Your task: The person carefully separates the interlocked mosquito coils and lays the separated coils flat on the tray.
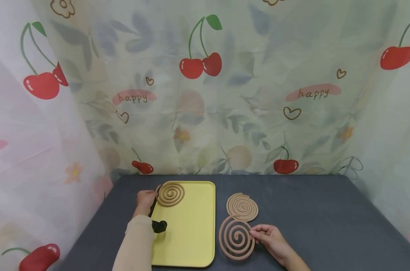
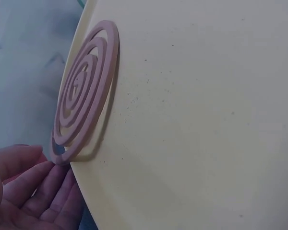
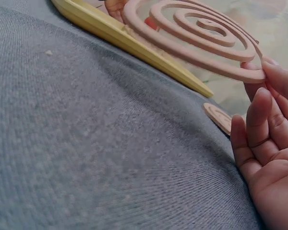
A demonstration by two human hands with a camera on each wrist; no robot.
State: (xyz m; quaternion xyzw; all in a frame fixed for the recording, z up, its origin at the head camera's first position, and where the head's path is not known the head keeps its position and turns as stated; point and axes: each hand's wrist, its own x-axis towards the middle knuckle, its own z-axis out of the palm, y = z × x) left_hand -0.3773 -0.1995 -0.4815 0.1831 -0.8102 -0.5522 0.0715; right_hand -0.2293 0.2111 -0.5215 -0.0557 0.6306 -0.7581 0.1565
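Note:
My left hand (image 1: 145, 199) is at the far left of a yellow tray (image 1: 188, 237). Its thumb and fingers hold the outer end of a brown mosquito coil (image 2: 103, 86), which sits just above the tray and casts a shadow on it. To the tray's right, my right hand (image 1: 274, 242) pinches the outer edge of a second mosquito coil (image 3: 197, 62) between thumb and fingers, raised off the table. Behind that one, a tightly wound mosquito coil (image 1: 243, 207) lies flat on the dark cloth, its near edge partly covered in the head view.
A dark grey cloth (image 1: 303, 210) covers the table. Patterned curtains (image 1: 238, 124) close in the back and both sides. A black strap-like piece (image 1: 159, 226) at the left wrist hangs over the tray. Small dark specks dot the tray in the left wrist view.

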